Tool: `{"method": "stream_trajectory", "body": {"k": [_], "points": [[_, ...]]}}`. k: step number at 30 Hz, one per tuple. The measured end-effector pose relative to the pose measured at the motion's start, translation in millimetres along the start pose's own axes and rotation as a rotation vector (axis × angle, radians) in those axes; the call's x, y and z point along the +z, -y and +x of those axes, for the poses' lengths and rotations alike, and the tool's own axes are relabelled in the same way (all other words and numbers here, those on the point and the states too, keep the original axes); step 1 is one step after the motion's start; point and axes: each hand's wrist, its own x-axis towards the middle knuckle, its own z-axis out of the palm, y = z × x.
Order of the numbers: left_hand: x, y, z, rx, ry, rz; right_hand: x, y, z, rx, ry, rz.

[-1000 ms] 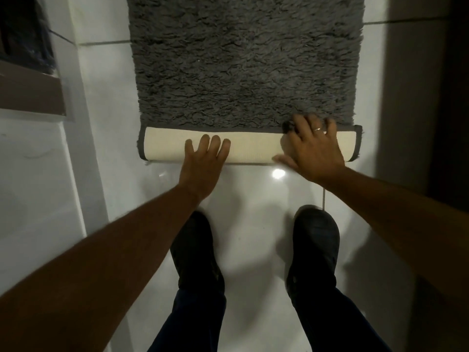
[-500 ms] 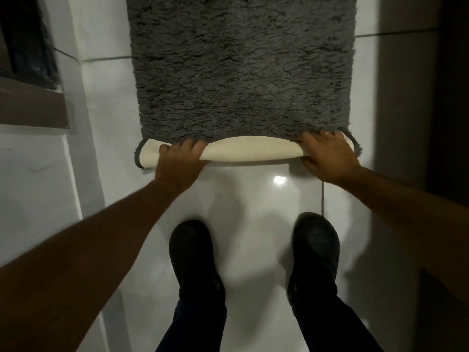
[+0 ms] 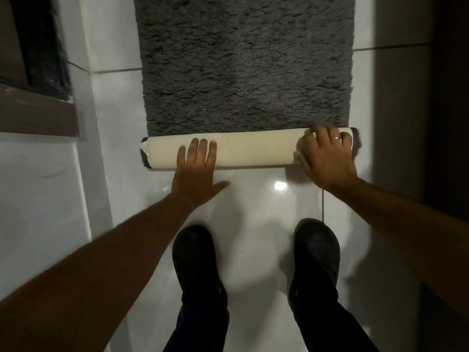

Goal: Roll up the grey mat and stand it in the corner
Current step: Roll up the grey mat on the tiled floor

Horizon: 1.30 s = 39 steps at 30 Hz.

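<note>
Crosswise, the mat (image 3: 243, 72) roll (cream backing out) lies left-right.

The scene is seen through a single wide-angle view from head height, aimed forward and steeply down. The white tiled floor (image 3: 253, 204) is looked at almost from straight above, with two dark shoes (image 3: 198, 260) framed at the bottom and both forearms entering from the lower corners.

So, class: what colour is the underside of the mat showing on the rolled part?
Cream, with a fine ribbed texture, on the rolled part; seen in the head view.
</note>
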Motion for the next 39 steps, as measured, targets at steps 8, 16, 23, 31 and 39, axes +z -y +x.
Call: {"method": "stream_trajectory", "body": {"k": [8, 16, 23, 31, 39], "points": [[-9.8, 15.1, 46.6, -0.059, 0.085, -0.02, 0.3, 7.0, 21.4, 0.017, 0.163, -0.12], [-23.0, 28.5, 53.0, -0.05, -0.412, -0.144, -13.5, -10.5, 65.5, 0.076, -0.005, 0.12], [-26.9, 30.6, 77.2, -0.036, -0.025, -0.004, -16.0, -1.2, 62.6, 0.023, -0.007, 0.005], [-47.0, 44.8, 105.8, -0.043, -0.024, 0.066, -28.2, -7.0, 103.8, -0.012, 0.128, -0.204], [-37.3, 47.7, 40.9, 0.1, 0.321, -0.137, -24.6, -10.2, 41.0, -0.143, 0.483, 0.076]]}}
